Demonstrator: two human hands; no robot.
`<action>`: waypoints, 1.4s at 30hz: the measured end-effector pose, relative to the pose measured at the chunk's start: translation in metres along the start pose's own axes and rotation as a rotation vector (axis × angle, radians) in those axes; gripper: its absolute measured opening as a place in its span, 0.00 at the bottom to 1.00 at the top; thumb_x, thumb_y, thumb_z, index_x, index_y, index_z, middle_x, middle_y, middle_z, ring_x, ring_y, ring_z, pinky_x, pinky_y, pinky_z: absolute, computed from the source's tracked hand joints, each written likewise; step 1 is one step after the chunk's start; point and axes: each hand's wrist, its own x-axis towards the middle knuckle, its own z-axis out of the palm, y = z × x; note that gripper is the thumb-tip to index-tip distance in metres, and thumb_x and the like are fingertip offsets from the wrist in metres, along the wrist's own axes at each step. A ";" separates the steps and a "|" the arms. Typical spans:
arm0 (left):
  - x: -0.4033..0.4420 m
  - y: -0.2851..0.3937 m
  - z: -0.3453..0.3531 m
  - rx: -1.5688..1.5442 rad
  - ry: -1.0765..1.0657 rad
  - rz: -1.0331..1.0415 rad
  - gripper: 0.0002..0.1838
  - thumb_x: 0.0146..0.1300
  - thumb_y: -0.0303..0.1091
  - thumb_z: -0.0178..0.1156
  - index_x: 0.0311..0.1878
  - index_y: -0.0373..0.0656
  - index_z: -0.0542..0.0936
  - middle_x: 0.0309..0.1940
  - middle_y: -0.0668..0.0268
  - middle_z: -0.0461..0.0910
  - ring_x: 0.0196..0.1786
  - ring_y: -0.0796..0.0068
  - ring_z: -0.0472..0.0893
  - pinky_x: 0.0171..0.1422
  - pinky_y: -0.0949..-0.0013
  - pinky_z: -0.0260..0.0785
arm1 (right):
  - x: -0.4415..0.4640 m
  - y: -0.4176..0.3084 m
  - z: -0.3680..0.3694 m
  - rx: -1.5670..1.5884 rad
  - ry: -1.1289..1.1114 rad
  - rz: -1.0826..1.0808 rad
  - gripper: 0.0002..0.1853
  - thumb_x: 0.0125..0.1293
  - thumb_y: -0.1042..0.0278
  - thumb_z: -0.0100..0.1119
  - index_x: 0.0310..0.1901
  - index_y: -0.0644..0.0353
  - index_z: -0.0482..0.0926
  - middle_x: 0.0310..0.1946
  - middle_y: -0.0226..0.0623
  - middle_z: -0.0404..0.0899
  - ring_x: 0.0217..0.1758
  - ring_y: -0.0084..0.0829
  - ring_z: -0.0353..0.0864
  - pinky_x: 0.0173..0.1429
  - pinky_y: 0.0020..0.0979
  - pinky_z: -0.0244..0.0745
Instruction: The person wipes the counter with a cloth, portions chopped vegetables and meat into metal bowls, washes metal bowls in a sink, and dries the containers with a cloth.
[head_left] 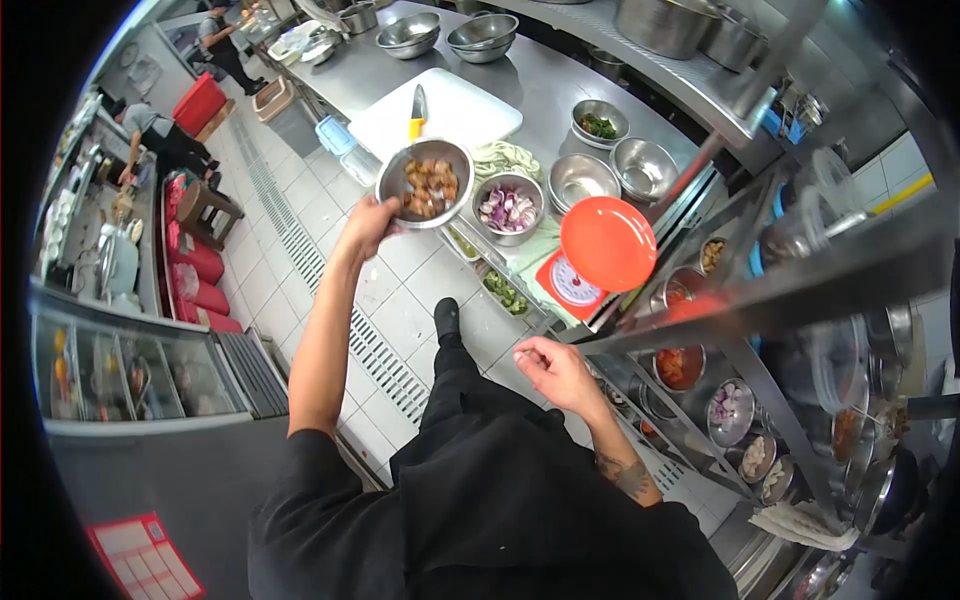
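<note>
My left hand (371, 228) grips the near rim of a metal bowl (397, 170) holding brown chunks of food (432, 188). I carry the bowl at the near edge of the steel counter, tilted slightly toward me. Low in front of my body hangs my right hand (556, 372), its fingers loosely curled with nothing visible in them. Beside the held bowl, a metal bowl of cut purple onion (508, 209) stands on the counter. To its right is an orange kitchen scale (574, 284) with a round orange pan (608, 243).
A knife with a yellow handle (416, 125) lies on a white cutting board (475, 105). Behind the scale stand metal bowls (645, 168), one with greens (598, 126). A metal rack (790, 440) with food bowls crowds my right. Two people work at far left.
</note>
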 end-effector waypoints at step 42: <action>0.344 0.124 -0.085 0.128 -0.502 -0.118 0.32 0.67 0.55 0.55 0.45 0.26 0.79 0.28 0.54 0.81 0.24 0.71 0.81 0.25 0.73 0.74 | 0.422 -0.153 0.016 -0.937 0.848 -0.187 0.15 0.53 0.82 0.56 0.44 0.62 0.80 0.43 0.37 0.81 0.48 0.37 0.79 0.60 0.41 0.64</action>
